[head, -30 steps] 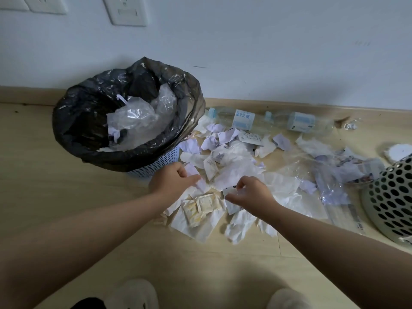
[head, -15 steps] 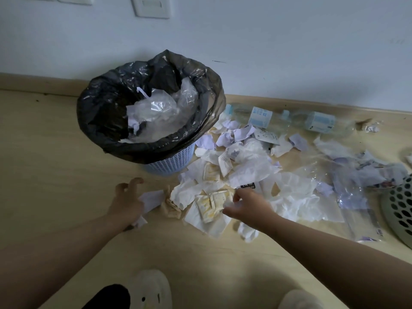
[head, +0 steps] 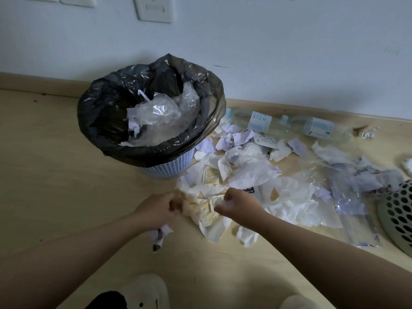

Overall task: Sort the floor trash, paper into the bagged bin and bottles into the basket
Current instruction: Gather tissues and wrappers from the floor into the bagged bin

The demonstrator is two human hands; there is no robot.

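At upper left, a pale latticed plastic bin (head: 169,168) is lined with a glossy, crinkled black plastic bag (head: 104,108). Matt crumpled paper scraps (head: 252,172) are spread at centre over smooth pale wood floor (head: 55,175). Clear glossy plastic bottles (head: 318,128) are seen upper right.

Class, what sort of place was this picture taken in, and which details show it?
Probably a room in a home or office: a pale wood-look floor meets a skirting board under a white wall with a switch plate, and a bagged bin stands nearby.
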